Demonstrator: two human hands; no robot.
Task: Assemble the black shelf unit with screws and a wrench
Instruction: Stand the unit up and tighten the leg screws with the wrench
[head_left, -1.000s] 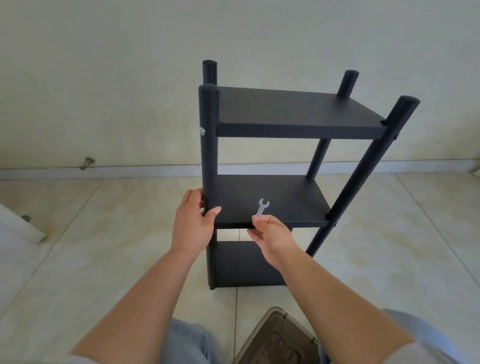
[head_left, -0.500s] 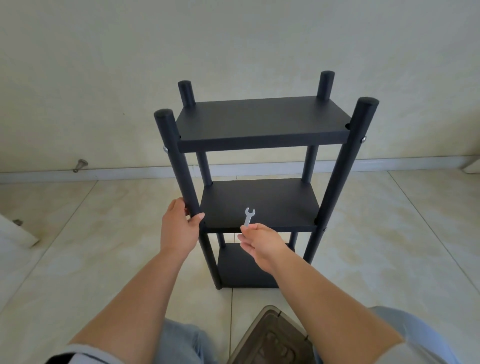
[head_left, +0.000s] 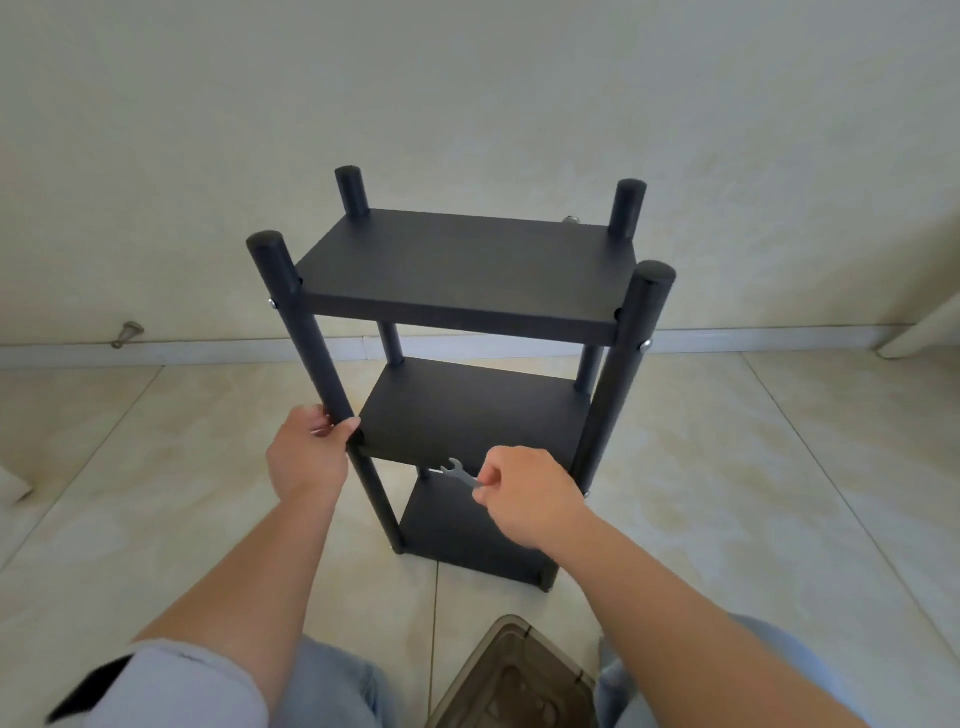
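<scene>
Head view: black shelf (head_left: 467, 270) upright on tiled floor (head_left: 727, 467), near pale wall, three boards between four round posts. Left hand (head_left: 307, 457) wrapped round front left post (head_left: 306, 332) just above middle board, thumb and fingers curled about it. Right hand (head_left: 524, 496) pinching small silver wrench (head_left: 460, 473) by its handle, open jaw pointing up and left, in front of middle board's front edge; touching or just clear, cannot tell. Silver screw (head_left: 645, 345) showing on front right post below top board, another at front left. Dark plastic bin (head_left: 511, 675) at bottom edge, between knees. Likely light and rigid, smooth painted posts possibly slippery; best gripped round a post close to a board joint. Wrench thin, easily dropped.
</scene>
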